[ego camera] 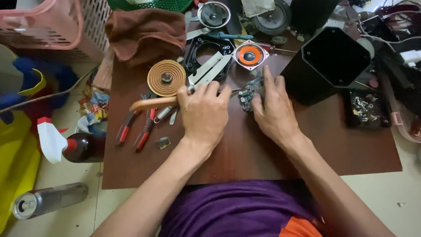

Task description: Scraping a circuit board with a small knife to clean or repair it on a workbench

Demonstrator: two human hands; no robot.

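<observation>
A purple shirt point(237, 206) fills the bottom edge. Above it, on the dark wooden table point(245, 149), the left hand point(204, 114) is curled tight around a tool with a tan wooden handle point(151, 104). The right hand point(274, 112) lies half open, fingertips pressing a small circuit board point(249, 93) beside a black angular box point(326, 66).

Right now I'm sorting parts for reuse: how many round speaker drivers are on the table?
3: an orange-coned speaker beside the black enclosure, a silver-rimmed speaker at the top edge, and a grey speaker right of it. Clutter may hide more.
</observation>
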